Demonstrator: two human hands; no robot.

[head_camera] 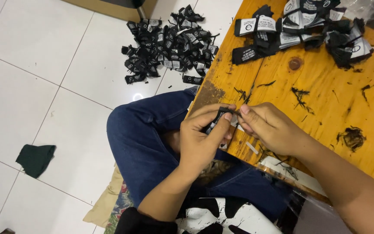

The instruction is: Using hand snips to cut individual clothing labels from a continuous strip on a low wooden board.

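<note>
Lying on the white tile floor (31,65) at far left is a dark green cloth (36,159); further right a heap of black labels (169,43) sits on the tiles; the left hand (202,138) pinches a small black label (220,118) at the edge of the wooden table (325,108); the right hand (271,129) grips its other end with fingertips; more labels (304,28) are piled at the table's far side.

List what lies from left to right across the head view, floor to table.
Folded dark green cloth on the floor → heap of black labels on the tiles → left hand pinching a black label → right hand → clump of black threads on the wooden table.
</note>
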